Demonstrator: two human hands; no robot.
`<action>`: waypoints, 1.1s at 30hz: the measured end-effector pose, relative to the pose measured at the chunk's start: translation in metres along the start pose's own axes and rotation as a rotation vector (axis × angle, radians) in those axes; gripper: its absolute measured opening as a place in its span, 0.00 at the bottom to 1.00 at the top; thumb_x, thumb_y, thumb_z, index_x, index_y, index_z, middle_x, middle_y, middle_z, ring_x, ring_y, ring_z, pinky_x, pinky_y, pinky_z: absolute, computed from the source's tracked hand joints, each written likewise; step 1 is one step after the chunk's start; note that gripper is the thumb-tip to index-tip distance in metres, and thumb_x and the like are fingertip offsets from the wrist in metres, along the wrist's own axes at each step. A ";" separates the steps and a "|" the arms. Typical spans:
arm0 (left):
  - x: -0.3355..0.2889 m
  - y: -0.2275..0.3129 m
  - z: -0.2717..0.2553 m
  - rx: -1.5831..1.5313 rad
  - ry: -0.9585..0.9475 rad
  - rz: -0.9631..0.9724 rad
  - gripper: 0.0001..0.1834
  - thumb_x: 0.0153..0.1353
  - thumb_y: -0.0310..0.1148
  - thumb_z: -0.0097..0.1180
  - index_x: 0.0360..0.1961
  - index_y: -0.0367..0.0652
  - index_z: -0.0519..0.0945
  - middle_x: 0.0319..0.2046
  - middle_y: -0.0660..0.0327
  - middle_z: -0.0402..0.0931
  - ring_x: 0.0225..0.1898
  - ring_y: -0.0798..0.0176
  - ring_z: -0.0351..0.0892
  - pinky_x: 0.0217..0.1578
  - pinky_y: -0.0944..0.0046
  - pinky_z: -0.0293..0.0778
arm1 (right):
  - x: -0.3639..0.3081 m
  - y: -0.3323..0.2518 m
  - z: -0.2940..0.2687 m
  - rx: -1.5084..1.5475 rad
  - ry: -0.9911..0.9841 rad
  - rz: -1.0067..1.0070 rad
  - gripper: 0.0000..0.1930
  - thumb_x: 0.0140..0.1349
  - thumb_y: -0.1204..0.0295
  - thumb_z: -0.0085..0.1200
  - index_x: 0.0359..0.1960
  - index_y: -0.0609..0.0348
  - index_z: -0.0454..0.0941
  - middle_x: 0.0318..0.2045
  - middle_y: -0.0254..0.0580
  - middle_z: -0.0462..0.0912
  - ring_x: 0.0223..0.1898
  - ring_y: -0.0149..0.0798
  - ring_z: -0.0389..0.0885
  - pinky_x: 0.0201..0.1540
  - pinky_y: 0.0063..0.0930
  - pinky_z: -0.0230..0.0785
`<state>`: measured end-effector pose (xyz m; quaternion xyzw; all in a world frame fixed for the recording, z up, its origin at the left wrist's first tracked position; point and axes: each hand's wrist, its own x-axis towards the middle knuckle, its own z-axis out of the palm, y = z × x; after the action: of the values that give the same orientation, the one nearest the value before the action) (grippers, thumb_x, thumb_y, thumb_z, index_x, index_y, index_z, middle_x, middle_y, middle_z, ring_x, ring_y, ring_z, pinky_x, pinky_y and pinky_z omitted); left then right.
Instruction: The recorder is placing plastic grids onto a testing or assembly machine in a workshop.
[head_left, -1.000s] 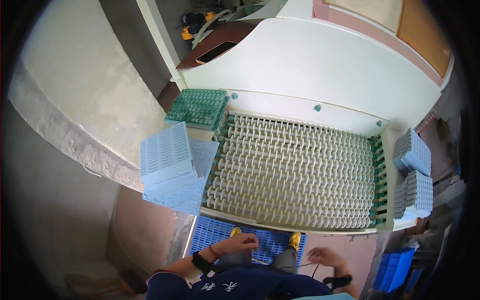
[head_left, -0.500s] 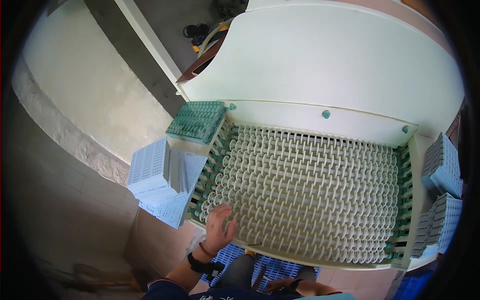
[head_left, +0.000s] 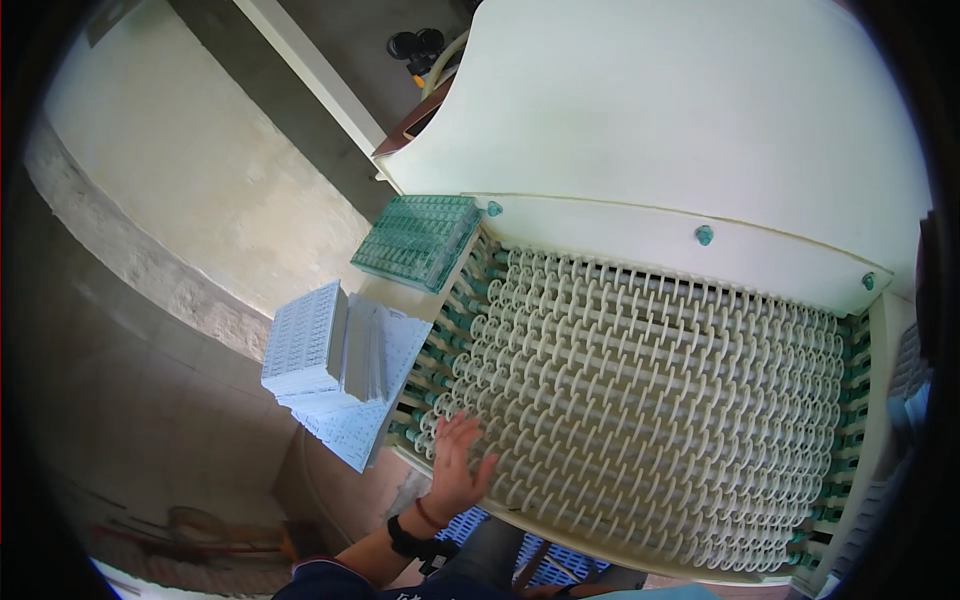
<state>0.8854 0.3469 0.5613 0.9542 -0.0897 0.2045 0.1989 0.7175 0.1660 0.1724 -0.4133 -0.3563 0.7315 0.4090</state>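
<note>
My left hand [head_left: 460,465] is over the near left corner of a bed of cream wheel rollers [head_left: 640,400]. Its fingers are spread and nothing is in it; whether the fingertips touch the wheels I cannot tell. Only a sliver of my right hand [head_left: 545,591] shows at the lower edge, its fingers hidden. Left of the rollers, a stack of light blue patterned boards [head_left: 305,340] rests on a flat pale blue sheet [head_left: 338,432]. Behind it lies a stack of green patterned panels [head_left: 418,240].
A large white machine cover [head_left: 680,110] rises behind the rollers, with a row of green knobs [head_left: 705,235] along its lower panel. More grey-blue stacked boards [head_left: 908,365] stand at the right rim, partly cut off. A blue slatted mat [head_left: 560,566] lies on the floor below.
The view has shifted, so the machine sits further right and the right-hand stacks are mostly cut off. My left hand stays over the same corner, fingers spread. My right hand has nearly left the picture.
</note>
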 end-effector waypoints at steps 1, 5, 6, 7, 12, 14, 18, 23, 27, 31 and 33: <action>0.000 0.000 0.000 -0.004 -0.006 -0.008 0.22 0.49 0.28 0.56 0.45 0.35 0.65 0.47 0.48 0.65 0.55 0.43 0.60 0.57 0.40 0.47 | 0.000 -0.005 -0.002 -0.006 0.003 -0.003 0.22 0.58 0.53 0.46 0.42 0.60 0.74 0.31 0.35 0.78 0.33 0.32 0.73 0.36 0.28 0.65; 0.002 0.003 -0.002 -0.002 -0.003 -0.007 0.22 0.48 0.28 0.56 0.45 0.34 0.65 0.47 0.48 0.65 0.54 0.44 0.60 0.57 0.42 0.49 | -0.010 -0.019 -0.004 -0.025 0.025 0.008 0.22 0.58 0.53 0.46 0.42 0.60 0.74 0.31 0.35 0.78 0.33 0.32 0.73 0.36 0.28 0.65; 0.003 0.002 -0.002 0.002 0.003 -0.004 0.22 0.48 0.28 0.56 0.45 0.34 0.65 0.47 0.48 0.65 0.54 0.44 0.61 0.57 0.43 0.50 | -0.014 -0.022 -0.004 -0.030 0.034 0.015 0.22 0.58 0.53 0.46 0.42 0.60 0.74 0.31 0.35 0.78 0.33 0.32 0.73 0.37 0.28 0.65; 0.001 0.004 -0.003 0.007 0.008 -0.006 0.22 0.48 0.27 0.57 0.45 0.34 0.65 0.46 0.48 0.65 0.53 0.44 0.61 0.57 0.44 0.51 | -0.020 -0.024 0.000 -0.033 0.037 0.025 0.22 0.58 0.53 0.46 0.42 0.60 0.74 0.31 0.35 0.78 0.33 0.32 0.73 0.37 0.28 0.66; 0.001 0.004 -0.005 -0.015 0.052 0.017 0.23 0.47 0.27 0.57 0.45 0.34 0.66 0.45 0.49 0.66 0.53 0.44 0.61 0.56 0.45 0.53 | -0.056 -0.024 0.001 -0.052 0.119 0.080 0.22 0.58 0.53 0.46 0.42 0.59 0.74 0.32 0.35 0.78 0.34 0.32 0.73 0.37 0.27 0.66; -0.003 0.000 -0.005 -0.016 0.076 0.035 0.23 0.46 0.27 0.57 0.44 0.34 0.66 0.45 0.48 0.66 0.52 0.44 0.62 0.56 0.45 0.53 | -0.066 -0.027 -0.001 -0.054 0.177 0.093 0.22 0.58 0.53 0.46 0.42 0.59 0.74 0.32 0.34 0.78 0.34 0.32 0.74 0.37 0.27 0.66; -0.008 -0.002 -0.002 -0.038 0.118 0.091 0.23 0.46 0.27 0.57 0.44 0.33 0.66 0.44 0.46 0.66 0.51 0.43 0.62 0.55 0.45 0.54 | -0.068 -0.026 0.008 -0.038 0.289 0.101 0.22 0.58 0.53 0.46 0.43 0.59 0.74 0.33 0.34 0.78 0.34 0.32 0.74 0.37 0.27 0.66; -0.012 -0.006 -0.003 -0.071 0.175 0.160 0.23 0.47 0.28 0.56 0.44 0.33 0.65 0.44 0.46 0.66 0.50 0.42 0.62 0.55 0.44 0.52 | -0.054 -0.019 0.028 -0.060 0.440 0.118 0.21 0.57 0.55 0.47 0.43 0.60 0.74 0.34 0.35 0.79 0.35 0.32 0.75 0.38 0.27 0.67; -0.002 0.004 0.010 -0.164 0.247 0.220 0.21 0.49 0.30 0.55 0.43 0.34 0.65 0.43 0.46 0.65 0.50 0.43 0.62 0.55 0.44 0.51 | -0.121 0.041 0.000 -0.040 0.845 -0.303 0.16 0.50 0.61 0.53 0.38 0.56 0.77 0.35 0.46 0.79 0.37 0.39 0.76 0.41 0.32 0.68; -0.018 -0.013 -0.004 -0.167 0.309 0.223 0.20 0.49 0.31 0.55 0.41 0.34 0.66 0.42 0.46 0.66 0.49 0.44 0.62 0.55 0.45 0.51 | -0.182 -0.097 0.066 -0.282 1.364 0.197 0.15 0.51 0.61 0.54 0.35 0.58 0.78 0.29 0.46 0.80 0.33 0.40 0.79 0.37 0.31 0.70; -0.015 -0.014 -0.003 -0.146 0.360 0.224 0.19 0.49 0.32 0.55 0.40 0.34 0.66 0.42 0.46 0.66 0.48 0.45 0.62 0.54 0.45 0.52 | -0.215 -0.126 0.105 -0.354 1.516 0.228 0.15 0.51 0.62 0.54 0.34 0.60 0.78 0.27 0.45 0.81 0.31 0.40 0.79 0.36 0.31 0.70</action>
<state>0.8740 0.3621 0.5529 0.8696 -0.1726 0.3853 0.2562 0.7313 0.0067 0.3908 -0.8926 -0.0469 0.2195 0.3910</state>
